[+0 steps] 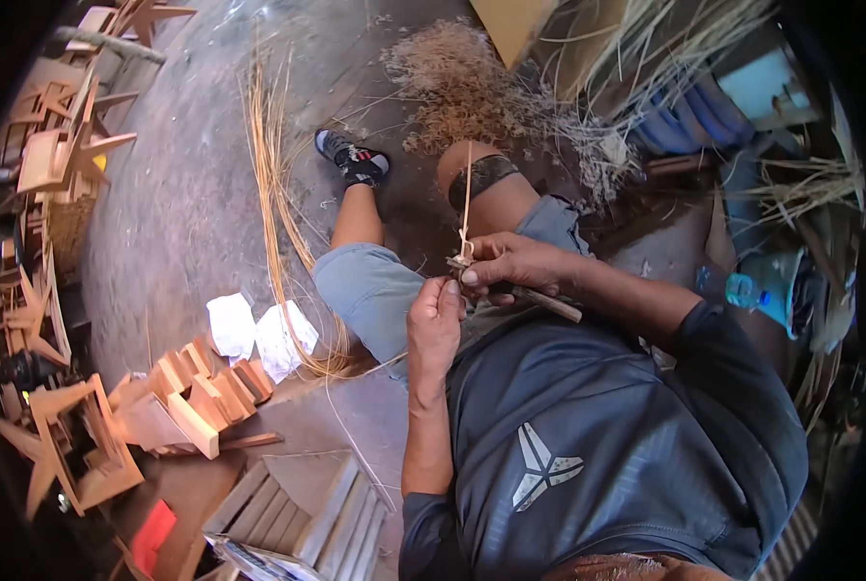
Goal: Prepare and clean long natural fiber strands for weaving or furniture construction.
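Note:
My right hand (518, 263) is closed around a tool with a wooden handle (553, 306); the handle's end sticks out below the palm, and its working end is mostly hidden by fingers. A thin pale cane strip (468, 198) runs up from the fingertips across my knee, which has a dark band (483, 182) around it. Some of the strip is bunched or looped at the fingers. Close beside, almost touching the right fingertips, my left hand (436, 315) is closed in a pinch. What lies between its fingers is too small to make out.
Long cane strands (270, 184) lie on the floor at left. A heap of shavings (462, 82) is ahead. White sheets (259, 334), wooden blocks (196, 392) and a slatted wooden piece (302, 513) are at lower left. A clear bottle (743, 290) is at right.

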### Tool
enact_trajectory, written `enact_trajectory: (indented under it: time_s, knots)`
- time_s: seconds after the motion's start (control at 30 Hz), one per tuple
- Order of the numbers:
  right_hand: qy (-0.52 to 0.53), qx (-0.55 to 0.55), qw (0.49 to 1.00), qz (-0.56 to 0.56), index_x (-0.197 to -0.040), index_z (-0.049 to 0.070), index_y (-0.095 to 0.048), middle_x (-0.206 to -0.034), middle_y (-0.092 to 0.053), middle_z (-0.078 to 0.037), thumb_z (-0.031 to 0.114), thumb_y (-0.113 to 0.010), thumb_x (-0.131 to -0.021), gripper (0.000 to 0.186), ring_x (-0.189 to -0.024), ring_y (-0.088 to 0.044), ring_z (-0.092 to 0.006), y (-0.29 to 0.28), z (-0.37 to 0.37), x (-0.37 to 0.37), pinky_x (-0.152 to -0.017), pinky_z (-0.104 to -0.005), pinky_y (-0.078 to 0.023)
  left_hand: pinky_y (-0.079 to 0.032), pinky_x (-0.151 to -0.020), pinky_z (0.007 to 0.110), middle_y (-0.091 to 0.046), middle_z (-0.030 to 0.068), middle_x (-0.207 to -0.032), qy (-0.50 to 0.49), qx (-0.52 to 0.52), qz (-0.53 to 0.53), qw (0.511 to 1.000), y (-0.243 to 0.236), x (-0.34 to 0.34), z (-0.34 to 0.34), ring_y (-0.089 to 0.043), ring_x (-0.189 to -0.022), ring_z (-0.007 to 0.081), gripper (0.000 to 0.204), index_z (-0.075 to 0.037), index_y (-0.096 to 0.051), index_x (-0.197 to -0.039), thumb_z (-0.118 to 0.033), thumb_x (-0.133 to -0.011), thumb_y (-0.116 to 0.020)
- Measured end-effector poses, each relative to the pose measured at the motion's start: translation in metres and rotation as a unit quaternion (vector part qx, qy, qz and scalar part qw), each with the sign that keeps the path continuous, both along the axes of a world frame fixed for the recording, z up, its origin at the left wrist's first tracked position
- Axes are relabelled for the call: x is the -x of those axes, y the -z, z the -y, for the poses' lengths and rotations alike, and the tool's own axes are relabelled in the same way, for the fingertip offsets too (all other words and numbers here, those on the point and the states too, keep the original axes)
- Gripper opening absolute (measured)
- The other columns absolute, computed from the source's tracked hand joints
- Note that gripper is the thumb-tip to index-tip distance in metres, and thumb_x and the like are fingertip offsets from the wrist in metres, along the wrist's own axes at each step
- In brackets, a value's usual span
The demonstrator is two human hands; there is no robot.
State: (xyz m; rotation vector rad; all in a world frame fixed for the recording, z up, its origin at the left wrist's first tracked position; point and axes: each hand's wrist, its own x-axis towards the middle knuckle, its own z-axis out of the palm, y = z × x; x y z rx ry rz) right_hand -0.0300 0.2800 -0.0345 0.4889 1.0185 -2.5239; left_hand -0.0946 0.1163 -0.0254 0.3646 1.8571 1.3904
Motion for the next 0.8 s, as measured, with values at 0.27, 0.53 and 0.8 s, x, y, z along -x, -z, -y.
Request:
enact_trajectory:
  time_s: [0.27,0.53,0.8]
  knots:
    - [-0.054,0.062,0.996,0.015,-0.084,0.004,-0.054,-0.069,-0.054,-0.003,0.016,-0.065,-0.080,0.017,-0.045,-0.046,-0.0096,0.027,-0.029,-0.015,-0.038,-0.0216,-0.036,-0.031,-0.049,0.019,-0.047,-0.0034,-0.064,-0.009,0.068,-0.039,0.997,-0.001,-0.031,-0.009,-0.039,-0.056,0.0033,0.017,-0.001,-0.058,-0.087,-0.016,-0.090,-0.049]
    - [0.022,0.051,0.998,-0.005,-0.082,0.006,-0.049,-0.057,-0.046,-0.002,0.021,-0.060,-0.084,0.018,-0.046,-0.044,-0.0074,0.056,-0.099,-0.023,-0.038,-0.0212,-0.033,-0.030,-0.047,0.016,-0.048,-0.0035,-0.064,-0.081,0.115,0.015,0.990,0.007,-0.056,0.006,-0.039,-0.052,0.0021,0.015,-0.001,-0.058,-0.087,-0.015,-0.089,-0.052]
    - [-0.017,-0.033,0.999,0.015,-0.094,-0.001,-0.052,-0.070,-0.054,-0.003,0.014,-0.070,-0.077,0.030,-0.052,-0.048,-0.0083,0.032,-0.035,-0.024,-0.043,-0.0201,-0.036,-0.030,-0.048,0.016,-0.048,-0.0040,-0.066,-0.066,0.067,0.060,0.994,0.019,-0.040,-0.012,-0.038,-0.053,0.0022,0.015,-0.002,-0.056,-0.090,-0.015,-0.091,-0.050]
